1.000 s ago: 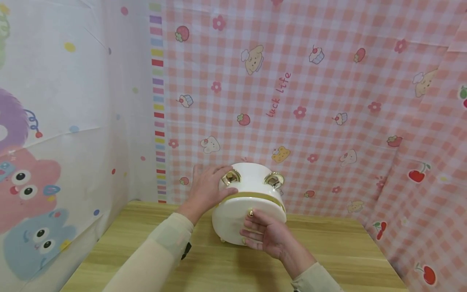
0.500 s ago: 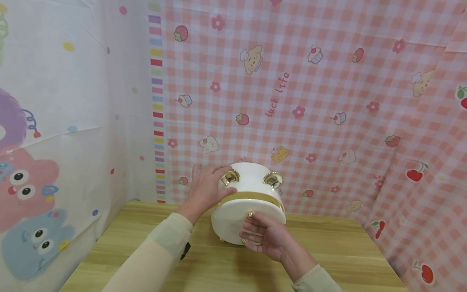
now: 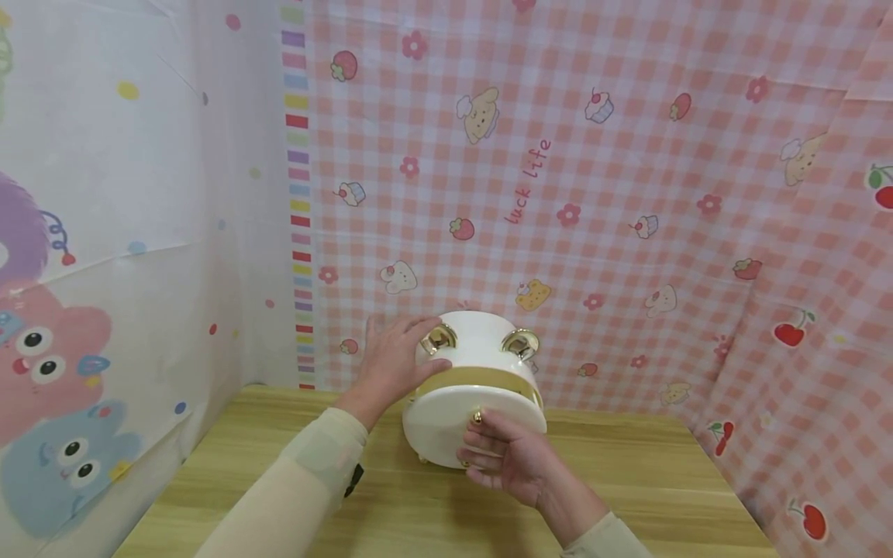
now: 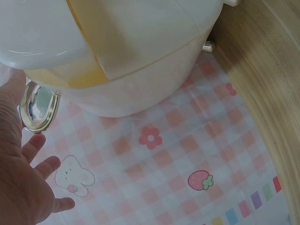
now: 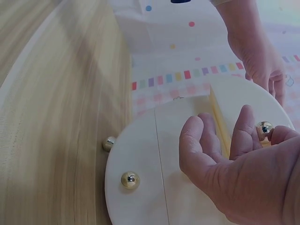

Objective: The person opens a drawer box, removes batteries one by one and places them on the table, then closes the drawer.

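A white rounded box with two gold ear-shaped loops stands on the table. Its front cover leans outward at the top, and a yellow inner band shows in the gap. My right hand pinches the upper gold knob between thumb and finger, its other fingers spread before the cover. A lower gold knob sits on a separate panel below. My left hand rests at the box's upper left, beside the left gold ear, fingers mostly straight.
The box stands on a wooden table, small gold feet under it. A pink checked cloth hangs close behind, and a white cartoon-printed cloth hangs on the left.
The front cover has tilted outward and down with the knob in my right hand, widening the yellow gap above it. My left hand stays on the box.
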`<action>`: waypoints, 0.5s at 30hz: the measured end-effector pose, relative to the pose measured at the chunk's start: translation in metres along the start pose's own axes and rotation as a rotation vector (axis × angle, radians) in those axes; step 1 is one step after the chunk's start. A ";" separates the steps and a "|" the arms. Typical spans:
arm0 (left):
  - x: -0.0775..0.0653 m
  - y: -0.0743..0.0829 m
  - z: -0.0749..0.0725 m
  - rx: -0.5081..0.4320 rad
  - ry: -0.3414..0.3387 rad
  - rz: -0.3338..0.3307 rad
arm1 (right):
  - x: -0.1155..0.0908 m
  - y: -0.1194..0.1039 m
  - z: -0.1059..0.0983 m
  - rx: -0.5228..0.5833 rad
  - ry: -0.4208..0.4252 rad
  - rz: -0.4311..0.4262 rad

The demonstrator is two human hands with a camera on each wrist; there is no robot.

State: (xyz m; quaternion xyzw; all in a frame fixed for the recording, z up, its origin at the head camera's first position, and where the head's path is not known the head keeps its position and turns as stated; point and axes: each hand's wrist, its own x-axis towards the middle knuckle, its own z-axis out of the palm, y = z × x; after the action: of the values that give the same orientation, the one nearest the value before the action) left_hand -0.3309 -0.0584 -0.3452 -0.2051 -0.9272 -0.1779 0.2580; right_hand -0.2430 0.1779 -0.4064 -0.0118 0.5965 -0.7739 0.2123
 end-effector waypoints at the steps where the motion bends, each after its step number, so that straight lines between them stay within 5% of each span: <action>1: 0.000 0.000 0.000 -0.002 -0.001 -0.002 | 0.000 0.000 0.000 -0.001 -0.003 0.000; 15: 0.000 -0.001 0.001 0.006 0.000 0.005 | -0.005 0.003 -0.001 -0.015 -0.029 -0.002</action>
State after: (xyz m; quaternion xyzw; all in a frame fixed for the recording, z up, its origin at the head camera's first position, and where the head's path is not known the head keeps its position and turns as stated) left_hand -0.3319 -0.0590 -0.3458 -0.2066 -0.9273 -0.1745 0.2589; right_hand -0.2383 0.1799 -0.4080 -0.0255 0.5992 -0.7693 0.2202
